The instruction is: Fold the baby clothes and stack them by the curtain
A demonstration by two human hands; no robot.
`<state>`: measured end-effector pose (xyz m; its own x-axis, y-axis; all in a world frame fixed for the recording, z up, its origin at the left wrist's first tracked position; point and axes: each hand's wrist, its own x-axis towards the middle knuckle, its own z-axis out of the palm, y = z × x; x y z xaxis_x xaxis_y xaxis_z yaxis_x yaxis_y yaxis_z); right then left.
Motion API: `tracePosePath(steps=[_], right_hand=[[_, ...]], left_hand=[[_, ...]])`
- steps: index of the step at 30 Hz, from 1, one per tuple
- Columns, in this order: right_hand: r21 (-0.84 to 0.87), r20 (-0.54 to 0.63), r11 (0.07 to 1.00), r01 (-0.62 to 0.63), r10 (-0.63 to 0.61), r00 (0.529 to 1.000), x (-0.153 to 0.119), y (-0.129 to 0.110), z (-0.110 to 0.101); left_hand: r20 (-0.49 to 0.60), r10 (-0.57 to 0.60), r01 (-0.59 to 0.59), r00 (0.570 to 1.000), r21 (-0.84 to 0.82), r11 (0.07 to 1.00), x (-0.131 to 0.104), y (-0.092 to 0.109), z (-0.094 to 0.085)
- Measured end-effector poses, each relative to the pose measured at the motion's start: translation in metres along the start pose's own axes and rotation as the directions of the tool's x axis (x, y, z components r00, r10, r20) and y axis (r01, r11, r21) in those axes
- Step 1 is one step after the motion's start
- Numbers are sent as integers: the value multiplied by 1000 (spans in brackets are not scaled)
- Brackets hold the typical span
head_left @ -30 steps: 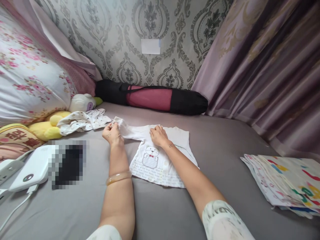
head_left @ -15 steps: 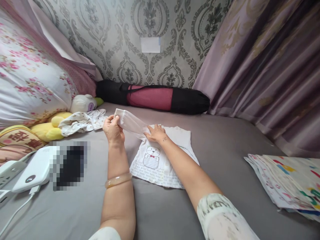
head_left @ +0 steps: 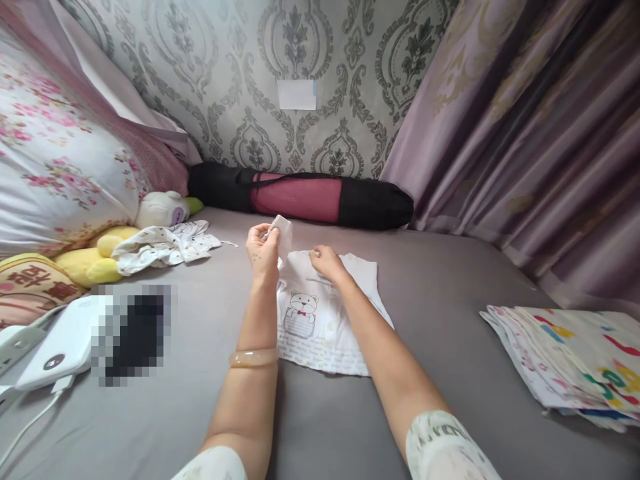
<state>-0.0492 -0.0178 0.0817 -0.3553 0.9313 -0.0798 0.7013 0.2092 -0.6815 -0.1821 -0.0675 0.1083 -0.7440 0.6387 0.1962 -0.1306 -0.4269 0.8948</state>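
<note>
Sleeve (head_left: 283,235) in left hand (head_left: 264,257), tight pinch

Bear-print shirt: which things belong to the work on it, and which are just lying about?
In use:
bear-print shirt, left hand gripping its sleeve, right hand over it

Lying about:
cloth stack
white power bank
long bag
yellow plush

This looks like a home, most likely a bedroom: a bed (head_left: 440,320) under a grey sheet fills the lower frame, with a flowered pillow (head_left: 65,153) and plush toys (head_left: 163,208) at the left, patterned wallpaper (head_left: 295,40) across the top, and a draped purple curtain (head_left: 525,133) at the upper right.
</note>
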Motion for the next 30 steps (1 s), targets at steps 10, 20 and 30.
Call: tracePosePath(steps=[10, 20, 30], right_hand=[[889, 287, 257, -380, 334, 898, -29, 42, -24], [871, 194, 367, -328, 357, 914, -27, 50, -18], [656, -132, 746, -109, 256, 958, -23, 60, -18]], left_hand=[[514, -73, -24, 855, 180, 983, -43, -19, 36], [277, -169, -23, 946, 577, 816, 7, -40, -32], [399, -475, -307, 785, 915, 261, -13, -54, -26]])
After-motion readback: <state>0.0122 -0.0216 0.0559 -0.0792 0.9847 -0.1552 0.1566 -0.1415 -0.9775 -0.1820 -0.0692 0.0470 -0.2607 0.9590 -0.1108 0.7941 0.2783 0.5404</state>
